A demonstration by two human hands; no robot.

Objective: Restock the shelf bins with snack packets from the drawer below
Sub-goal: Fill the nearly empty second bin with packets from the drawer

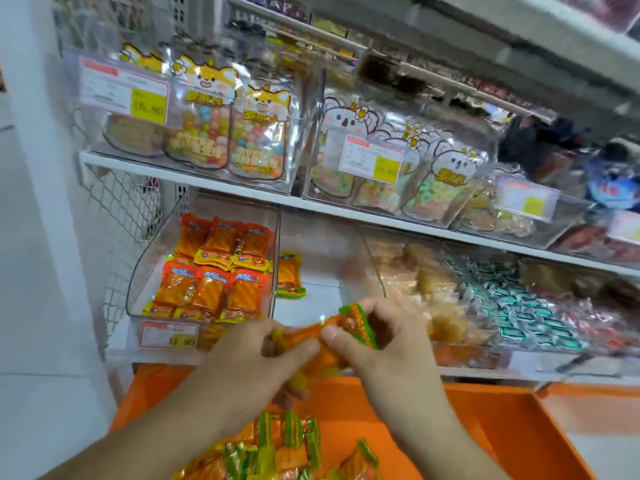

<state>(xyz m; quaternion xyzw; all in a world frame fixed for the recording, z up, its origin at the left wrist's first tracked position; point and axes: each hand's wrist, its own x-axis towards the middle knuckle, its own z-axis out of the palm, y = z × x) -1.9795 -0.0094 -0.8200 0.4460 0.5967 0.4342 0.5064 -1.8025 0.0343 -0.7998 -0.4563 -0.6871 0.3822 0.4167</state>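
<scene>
Single head-worn wide-angle view, looking forward and down, close over shelf bins and drawer

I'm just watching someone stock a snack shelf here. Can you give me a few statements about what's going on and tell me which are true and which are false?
1. Both hands, left and right, hold a bunch of snack packets. True.
2. The orange drawer is empty. False: packets lie in it.
3. The clear bin at lower left holds orange packets. True.
4. The yellow price tag on the upper left bin reads 11.80. False: it reads 16.80.
</scene>
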